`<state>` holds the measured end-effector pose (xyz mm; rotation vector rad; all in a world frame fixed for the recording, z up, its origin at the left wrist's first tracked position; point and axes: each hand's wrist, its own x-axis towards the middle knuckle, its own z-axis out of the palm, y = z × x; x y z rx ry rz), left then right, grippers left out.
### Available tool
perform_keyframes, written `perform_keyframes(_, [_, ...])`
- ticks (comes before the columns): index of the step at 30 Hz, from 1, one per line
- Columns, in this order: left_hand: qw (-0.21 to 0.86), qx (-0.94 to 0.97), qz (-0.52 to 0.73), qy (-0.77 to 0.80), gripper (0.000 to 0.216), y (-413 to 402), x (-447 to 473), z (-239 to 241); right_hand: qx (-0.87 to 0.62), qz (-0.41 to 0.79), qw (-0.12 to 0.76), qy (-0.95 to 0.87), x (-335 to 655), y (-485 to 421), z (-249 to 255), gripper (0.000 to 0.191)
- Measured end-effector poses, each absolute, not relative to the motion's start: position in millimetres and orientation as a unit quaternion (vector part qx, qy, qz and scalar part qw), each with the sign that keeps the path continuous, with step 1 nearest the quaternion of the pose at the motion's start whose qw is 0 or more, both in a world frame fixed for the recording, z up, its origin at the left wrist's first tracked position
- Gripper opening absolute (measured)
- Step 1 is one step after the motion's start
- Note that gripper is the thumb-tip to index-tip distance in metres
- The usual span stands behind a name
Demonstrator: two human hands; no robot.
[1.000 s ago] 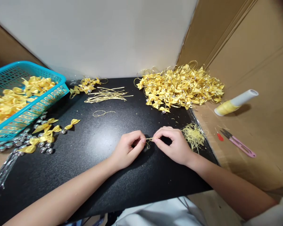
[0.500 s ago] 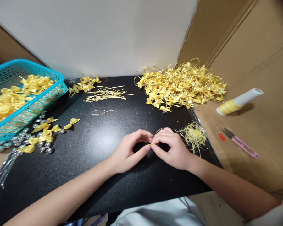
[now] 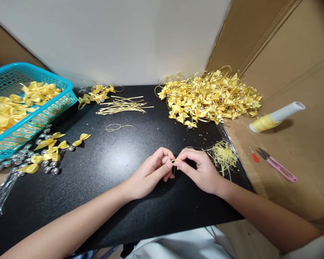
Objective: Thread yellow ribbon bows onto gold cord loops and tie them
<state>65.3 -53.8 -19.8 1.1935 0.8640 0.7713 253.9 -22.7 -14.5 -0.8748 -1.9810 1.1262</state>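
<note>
Over the black tabletop (image 3: 140, 219), a thin gold cord (image 3: 174, 161) runs between my two hands and bends into a small loop. My left hand (image 3: 153, 171) pinches one side of it between thumb and fingers. On the other side, my right hand (image 3: 198, 167) pinches it with thumb and forefinger. The fingertips are almost touching. Part of the cord is hidden by the fingers. A tangle of yellow cord scraps (image 3: 223, 156) lies just right of my right hand. A single looped cord (image 3: 113, 127) rests farther back on the left.
A turquoise basket (image 3: 67, 83) of yellow bows stands at left, beside loose bows (image 3: 52, 154) and silver bells (image 3: 18, 158). Cut gold cords (image 3: 122, 106) lie at the back. A heap of finished bows (image 3: 210, 97) is back right. Pink thread snips (image 3: 282, 169), a red needle threader (image 3: 256, 157) and a tube (image 3: 278, 117) lie right.
My fingers have shifted on the cord, and a small loop now shows between them. The left fingers have curled lower. The view has moved slightly.
</note>
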Motion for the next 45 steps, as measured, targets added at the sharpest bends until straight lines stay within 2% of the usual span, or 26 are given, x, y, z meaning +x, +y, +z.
perform_keyframes(3, [0.637, 0.559, 0.322, 0.421, 0.022, -55.8, 64.3, -21.6, -0.356, 0.402, 0.346, -0.770, 254.5, -22.2, -15.0, 0.016])
perform_keyframes(6, [0.618, 0.571, 0.321, 0.434, 0.025, -56.3, 64.4, -21.9, -0.364, 0.312, 0.375, -0.793, 256.0, -22.4, -15.8, 0.006])
perform_keyframes(9, [0.611, 0.570, 0.328, 0.440, 0.026, -55.6, 65.1, -21.7, -0.347, 0.264, 0.406, -0.803, 257.8, -22.2, -17.0, 0.010])
perform_keyframes(17, [0.606, 0.566, 0.331, 0.451, 0.026, -55.3, 64.6, -24.7, -0.332, 0.226, 0.418, -0.815, 258.0, -19.6, -20.9, 0.002])
perform_keyframes(23, [0.605, 0.556, 0.352, 0.449, 0.027, -54.9, 63.5, -27.6, -0.359, 0.221, 0.389, -0.819, 264.6, -15.2, -17.0, 0.010])
perform_keyframes(25, [0.610, 0.548, 0.363, 0.442, 0.027, -55.1, 63.1, -28.8, -0.363, 0.227, 0.375, -0.822, 267.7, -14.0, -13.9, 0.002])
perform_keyframes(29, [0.602, 0.555, 0.369, 0.440, 0.024, -56.5, 63.3, -29.7, -0.342, 0.306, 0.344, -0.819, 265.8, -16.5, -11.7, 0.039])
perform_keyframes(31, [0.593, 0.566, 0.367, 0.440, 0.022, -57.0, 63.9, -29.1, -0.343, 0.346, 0.333, -0.807, 260.3, -20.2, -14.6, 0.045])
perform_keyframes(34, [0.590, 0.570, 0.370, 0.436, 0.018, -57.1, 64.9, -27.7, -0.364, 0.343, 0.348, -0.793, 251.5, -25.5, -21.0, 0.039])
perform_keyframes(40, [0.605, 0.565, 0.376, 0.416, 0.014, -57.4, 67.8, -26.4, -0.329, 0.261, 0.438, -0.795, 245.5, -27.8, -23.2, 0.016])
perform_keyframes(45, [0.599, 0.573, 0.386, 0.406, 0.013, -58.1, 69.7, -26.4, -0.328, 0.225, 0.450, -0.799, 245.6, -27.1, -24.1, 0.011])
